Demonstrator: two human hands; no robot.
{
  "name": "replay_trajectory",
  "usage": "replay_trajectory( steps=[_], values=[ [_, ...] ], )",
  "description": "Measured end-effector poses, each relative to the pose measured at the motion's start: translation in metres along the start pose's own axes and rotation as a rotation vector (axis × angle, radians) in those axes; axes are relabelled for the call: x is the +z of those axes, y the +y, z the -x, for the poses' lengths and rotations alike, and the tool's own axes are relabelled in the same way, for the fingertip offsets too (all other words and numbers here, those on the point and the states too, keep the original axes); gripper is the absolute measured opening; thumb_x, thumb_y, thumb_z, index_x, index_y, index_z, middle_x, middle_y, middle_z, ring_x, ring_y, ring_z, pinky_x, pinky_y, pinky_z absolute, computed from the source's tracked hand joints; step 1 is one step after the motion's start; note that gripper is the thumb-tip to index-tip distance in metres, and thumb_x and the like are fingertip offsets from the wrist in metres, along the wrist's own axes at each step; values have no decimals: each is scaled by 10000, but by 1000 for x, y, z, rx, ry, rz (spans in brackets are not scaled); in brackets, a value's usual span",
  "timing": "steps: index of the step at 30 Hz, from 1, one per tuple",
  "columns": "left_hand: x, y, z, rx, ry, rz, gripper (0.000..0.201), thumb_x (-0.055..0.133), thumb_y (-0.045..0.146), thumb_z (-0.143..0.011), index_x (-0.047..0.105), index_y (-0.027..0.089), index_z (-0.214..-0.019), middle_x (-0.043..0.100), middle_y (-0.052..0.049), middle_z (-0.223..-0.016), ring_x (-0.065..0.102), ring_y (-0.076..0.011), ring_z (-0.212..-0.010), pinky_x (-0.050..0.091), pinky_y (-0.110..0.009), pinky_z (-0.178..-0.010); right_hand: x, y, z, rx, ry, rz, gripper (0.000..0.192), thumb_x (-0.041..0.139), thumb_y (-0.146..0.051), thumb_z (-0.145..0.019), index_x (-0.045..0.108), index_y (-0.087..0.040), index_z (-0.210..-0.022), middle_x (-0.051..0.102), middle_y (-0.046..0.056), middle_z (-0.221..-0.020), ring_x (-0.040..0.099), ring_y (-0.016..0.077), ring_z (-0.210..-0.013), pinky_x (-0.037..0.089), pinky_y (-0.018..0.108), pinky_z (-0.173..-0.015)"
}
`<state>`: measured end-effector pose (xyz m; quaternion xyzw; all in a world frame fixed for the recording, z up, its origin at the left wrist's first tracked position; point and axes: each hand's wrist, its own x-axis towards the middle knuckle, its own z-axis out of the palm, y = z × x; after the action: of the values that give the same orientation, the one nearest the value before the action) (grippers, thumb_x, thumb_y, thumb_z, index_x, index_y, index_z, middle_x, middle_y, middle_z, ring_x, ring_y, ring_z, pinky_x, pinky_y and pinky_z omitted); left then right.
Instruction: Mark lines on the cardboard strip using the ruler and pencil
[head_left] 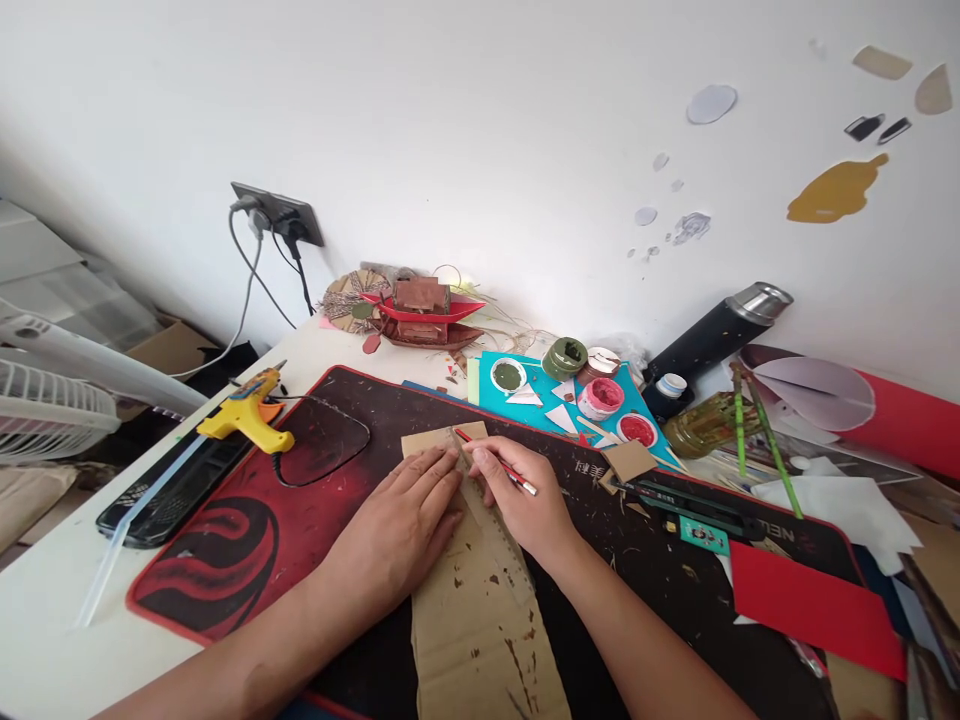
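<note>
Marking step, by the look of it: left hand (401, 520) flat, fingers spread, pins ruler (491, 535) on cardboard strip (469, 620) mid-surface w/ near edge. Right hand (525, 500) closed on red pencil (495, 462). Next needs ruler held steady.

Looks like a hobby craft corner in someone's home, basically a white desk (52, 620) pushed up against a plain wall with paper cutouts (711, 103) stuck on it. There's a yellow glue gun (246, 412) on the left, little paint pots (600, 397) on a blue sheet at the far side, and a scuffed red-and-black mat (247, 540). A finished model boat (421, 312) sits by the wall socket (279, 213), and a fan (45, 400) is at the left edge.
</note>
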<state>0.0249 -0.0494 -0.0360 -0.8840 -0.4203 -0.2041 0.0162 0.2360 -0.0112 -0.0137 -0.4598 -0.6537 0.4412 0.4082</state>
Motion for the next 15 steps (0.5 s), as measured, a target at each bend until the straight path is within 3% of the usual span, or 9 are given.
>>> replay_trajectory(
  steps=[6,15],
  values=[
    [-1,0,0,5,-20,-5,443,538,253,-1099,599,98,-1509,664,-196,-1581,635,-339,-1484,570,-538,-1216,0,1,0,24,-12,-6,366,580,-491,-1126,809,-209,-1075,768,34,-865,640,128,-570,509,252,-574],
    [-3,1,-1,6,4,-14,419,520,278,-1117,619,104,-1485,692,-187,-1543,650,-340,-1458,591,-525,-1187,-4,2,4,40,-12,-35,414,552,-522,-1128,753,-212,-942,675,-4,-706,657,148,-579,508,253,-573]
  ],
)
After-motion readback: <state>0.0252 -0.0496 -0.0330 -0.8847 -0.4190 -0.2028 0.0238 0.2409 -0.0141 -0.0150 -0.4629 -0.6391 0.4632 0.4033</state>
